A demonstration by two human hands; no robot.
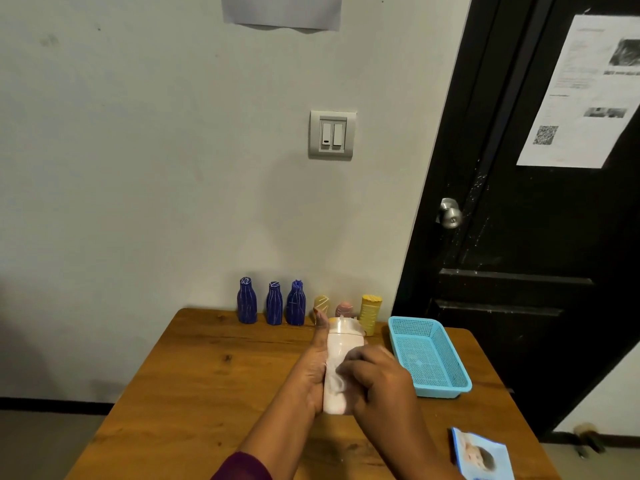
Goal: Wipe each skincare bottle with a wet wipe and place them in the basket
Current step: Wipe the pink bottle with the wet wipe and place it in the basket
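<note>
My left hand (313, 368) grips a pale pink bottle (337, 355) from its left side, thumb pointing up along it, above the middle of the wooden table (207, 375). My right hand (377, 379) presses a white wet wipe (335, 381) against the bottle's lower front. Along the table's back edge stand three dark blue bottles (273, 303), a cream bottle (321, 303), a pink bottle (344, 308) and a yellow bottle (370, 313), the last ones partly hidden behind the held bottle. A light blue basket (446, 384) with nothing in it lies to the right.
A pack of wet wipes (483, 455) lies at the table's front right corner. A wall with a light switch (332, 135) rises directly behind the table. A black door with a metal knob (450, 213) stands to the right.
</note>
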